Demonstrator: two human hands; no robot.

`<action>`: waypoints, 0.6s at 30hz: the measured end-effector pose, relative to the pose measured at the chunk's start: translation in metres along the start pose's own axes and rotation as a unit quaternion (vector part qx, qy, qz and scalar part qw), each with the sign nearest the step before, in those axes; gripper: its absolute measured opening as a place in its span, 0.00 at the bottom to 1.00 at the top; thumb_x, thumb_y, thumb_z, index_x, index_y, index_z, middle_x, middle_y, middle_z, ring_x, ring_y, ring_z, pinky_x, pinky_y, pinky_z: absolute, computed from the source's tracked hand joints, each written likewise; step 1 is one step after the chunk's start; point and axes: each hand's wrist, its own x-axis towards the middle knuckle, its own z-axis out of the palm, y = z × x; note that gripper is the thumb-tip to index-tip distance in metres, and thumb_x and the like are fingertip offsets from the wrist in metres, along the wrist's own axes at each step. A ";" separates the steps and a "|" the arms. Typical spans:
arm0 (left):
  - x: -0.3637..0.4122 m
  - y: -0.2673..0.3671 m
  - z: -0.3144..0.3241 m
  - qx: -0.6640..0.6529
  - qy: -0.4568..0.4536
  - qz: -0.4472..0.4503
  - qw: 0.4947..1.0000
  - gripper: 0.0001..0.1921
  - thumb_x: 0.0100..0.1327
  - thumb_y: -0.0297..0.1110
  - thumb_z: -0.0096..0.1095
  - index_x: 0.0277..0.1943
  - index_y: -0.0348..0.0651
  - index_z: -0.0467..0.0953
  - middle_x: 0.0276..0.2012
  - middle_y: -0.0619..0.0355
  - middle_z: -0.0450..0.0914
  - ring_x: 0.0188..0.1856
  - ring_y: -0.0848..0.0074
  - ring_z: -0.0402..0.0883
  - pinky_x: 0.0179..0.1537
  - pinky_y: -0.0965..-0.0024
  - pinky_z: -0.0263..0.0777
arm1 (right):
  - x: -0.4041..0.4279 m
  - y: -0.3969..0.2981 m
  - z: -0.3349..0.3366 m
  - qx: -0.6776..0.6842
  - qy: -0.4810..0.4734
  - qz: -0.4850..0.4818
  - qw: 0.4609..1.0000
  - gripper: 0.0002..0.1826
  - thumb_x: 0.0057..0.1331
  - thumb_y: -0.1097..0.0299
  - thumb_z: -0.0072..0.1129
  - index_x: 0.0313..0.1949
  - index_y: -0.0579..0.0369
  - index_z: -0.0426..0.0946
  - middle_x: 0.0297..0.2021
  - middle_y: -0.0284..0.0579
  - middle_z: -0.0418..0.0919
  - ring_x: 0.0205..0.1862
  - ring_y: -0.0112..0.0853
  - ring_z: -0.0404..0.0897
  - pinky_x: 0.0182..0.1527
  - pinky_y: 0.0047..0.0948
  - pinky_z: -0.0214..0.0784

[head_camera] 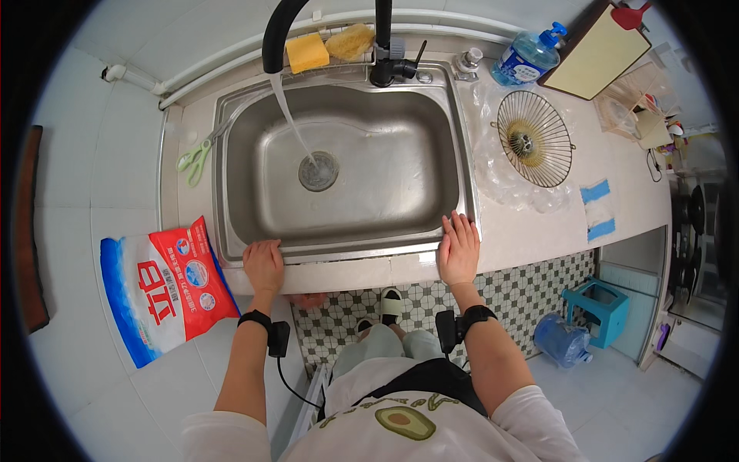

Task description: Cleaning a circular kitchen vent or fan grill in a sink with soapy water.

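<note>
Both palms rest on the near rim of a stainless steel sink [358, 245]. My left hand [264, 265] lies at its near left corner, fingers on the metal edge, holding nothing. At the near right corner my right hand [460, 249] lies flat, fingers slightly apart, also without an object. Water runs from a black faucet [281, 40] onto the drain strainer [318, 171]. Green-handled scissors [199, 159] lie left of the basin, their blades on its rim. A red, white and blue plastic bag [170, 289] bearing writing is beside my left hand.
Behind the sink, a rack holds a yellow sponge [308, 53] and a fibrous scrubber [350, 42]. To the right are a wire basket [535, 138] on clear plastic, a blue soap bottle [524, 59] and a cutting board [597, 55]. A blue stool [600, 309] and water jug [561, 341] occupy the floor.
</note>
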 end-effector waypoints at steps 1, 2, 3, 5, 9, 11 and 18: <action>0.000 -0.001 0.000 0.002 -0.002 0.003 1.000 0.12 0.62 0.32 0.44 0.35 0.43 0.78 0.35 0.58 0.80 0.43 0.66 0.75 0.54 0.63 0.60 | 0.000 0.000 0.001 0.001 -0.005 -0.002 1.000 0.20 0.64 0.68 0.40 0.55 0.53 0.70 0.59 0.43 0.66 0.63 0.37 0.61 0.67 0.39 0.45; 0.000 -0.002 0.000 0.002 -0.001 0.006 1.000 0.12 0.62 0.32 0.44 0.35 0.43 0.78 0.35 0.58 0.80 0.43 0.66 0.75 0.54 0.63 0.60 | -0.001 0.000 0.002 0.004 -0.003 -0.003 1.000 0.20 0.65 0.69 0.38 0.54 0.52 0.71 0.59 0.43 0.66 0.63 0.37 0.61 0.66 0.39 0.45; -0.002 -0.001 0.000 -0.006 0.010 0.003 1.000 0.12 0.62 0.32 0.44 0.34 0.43 0.78 0.35 0.58 0.80 0.43 0.65 0.75 0.54 0.63 0.60 | 0.000 -0.001 0.002 0.003 -0.003 -0.002 1.000 0.20 0.65 0.69 0.38 0.54 0.52 0.71 0.59 0.43 0.66 0.63 0.37 0.61 0.66 0.39 0.45; -0.001 -0.001 0.002 -0.015 0.020 0.001 1.000 0.12 0.62 0.32 0.44 0.34 0.42 0.78 0.35 0.58 0.80 0.43 0.65 0.75 0.54 0.63 0.60 | 0.000 -0.001 0.002 0.004 -0.004 0.001 1.000 0.20 0.65 0.69 0.38 0.54 0.52 0.70 0.59 0.43 0.66 0.63 0.37 0.60 0.66 0.39 0.45; 0.001 0.001 0.000 -0.001 0.015 0.018 1.000 0.12 0.62 0.32 0.44 0.34 0.43 0.79 0.34 0.58 0.80 0.43 0.65 0.75 0.53 0.62 0.60 | 0.001 0.000 -0.002 -0.006 0.008 0.000 1.000 0.20 0.64 0.69 0.40 0.54 0.53 0.70 0.58 0.44 0.67 0.62 0.38 0.61 0.66 0.38 0.45; 0.004 0.000 0.000 0.002 0.020 0.024 1.000 0.12 0.62 0.32 0.45 0.34 0.43 0.79 0.34 0.58 0.80 0.42 0.65 0.75 0.53 0.62 0.60 | 0.002 -0.001 0.000 -0.001 0.004 -0.001 1.000 0.20 0.63 0.69 0.41 0.54 0.53 0.71 0.58 0.44 0.67 0.62 0.37 0.61 0.66 0.39 0.45; 0.001 -0.003 0.003 -0.008 0.024 0.019 1.000 0.11 0.61 0.32 0.45 0.34 0.43 0.79 0.33 0.58 0.80 0.41 0.65 0.75 0.52 0.62 0.61 | 0.000 0.001 0.002 0.002 0.008 0.002 1.000 0.19 0.63 0.68 0.41 0.54 0.52 0.71 0.58 0.43 0.67 0.62 0.37 0.62 0.66 0.38 0.46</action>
